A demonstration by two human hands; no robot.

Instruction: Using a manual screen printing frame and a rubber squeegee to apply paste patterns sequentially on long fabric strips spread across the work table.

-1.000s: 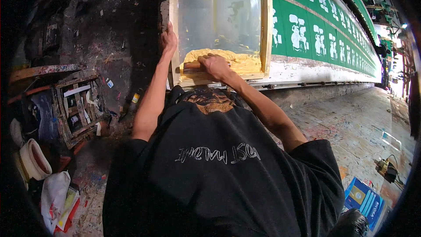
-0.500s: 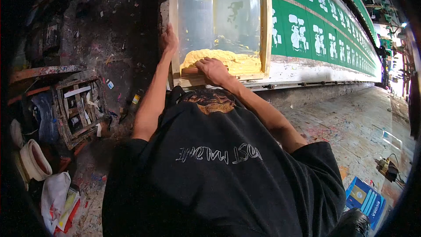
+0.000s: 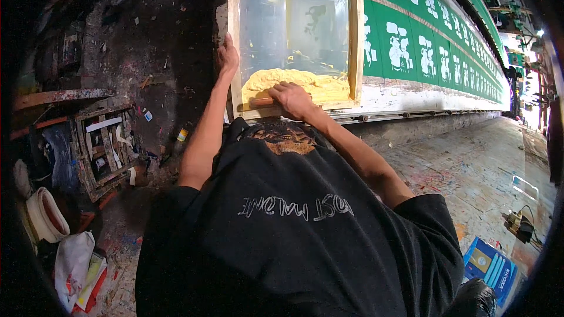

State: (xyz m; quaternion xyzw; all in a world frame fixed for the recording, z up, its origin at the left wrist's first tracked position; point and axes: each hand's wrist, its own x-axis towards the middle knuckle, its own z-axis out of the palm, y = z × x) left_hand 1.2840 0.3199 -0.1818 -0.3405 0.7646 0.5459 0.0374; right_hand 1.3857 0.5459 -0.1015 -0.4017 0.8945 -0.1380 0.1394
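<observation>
Nearest to me is the person's black T-shirt point(image 3: 299, 252), seen from above, with both bare forearms reaching forward from its sleeves. In the last half second the right hand point(image 3: 295, 101) has slid a little to the right and back toward the body, bringing a brown wooden handle point(image 3: 261, 101) with it. The handle now lies close by the near rail, with the thick bank of yellow paste point(image 3: 282, 77) on its far side; I judge the tool to be at the near end of its travel. The right hand is closed over the handle, palm down, knuckles bent, wrist coming in from the lower right, and the handle's bare end pokes out to the left.

Farther up, the left hand point(image 3: 227, 57) is upright against the outer left side of the wooden frame point(image 3: 356, 41), in much the same place as before. Whether its fingers clamp the rail, I cannot tell.

Beyond the paste stretches pale, see-through mesh point(image 3: 264, 17) with a dark motif point(image 3: 315, 17) and yellow smears. Off to the right, green panels point(image 3: 379, 68) with white prints run away into the distance.
</observation>
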